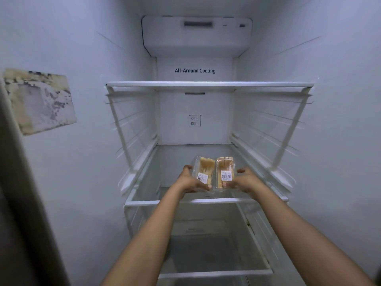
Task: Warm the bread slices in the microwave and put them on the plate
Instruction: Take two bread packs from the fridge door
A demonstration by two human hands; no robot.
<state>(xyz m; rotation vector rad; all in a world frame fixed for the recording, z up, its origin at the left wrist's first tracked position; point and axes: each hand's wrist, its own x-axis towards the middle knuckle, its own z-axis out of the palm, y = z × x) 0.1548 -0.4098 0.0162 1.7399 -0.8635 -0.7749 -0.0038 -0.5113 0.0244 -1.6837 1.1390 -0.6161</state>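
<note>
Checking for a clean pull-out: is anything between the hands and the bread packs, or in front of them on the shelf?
Nothing visible. The left hand and right hand hold the two clear plastic packs of bread slices; nothing lies on the glass fridge shelf in front of them.

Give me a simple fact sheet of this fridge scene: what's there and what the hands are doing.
place: inside an open fridge
glass shelf: packs on or just above it, cannot tell
left bread pack: clear box, barcode label, slices inside
right bread pack: alike, right beside it
left hand: grips left bread pack
right hand: grips right bread pack
stage: bread not yet taken out
</note>
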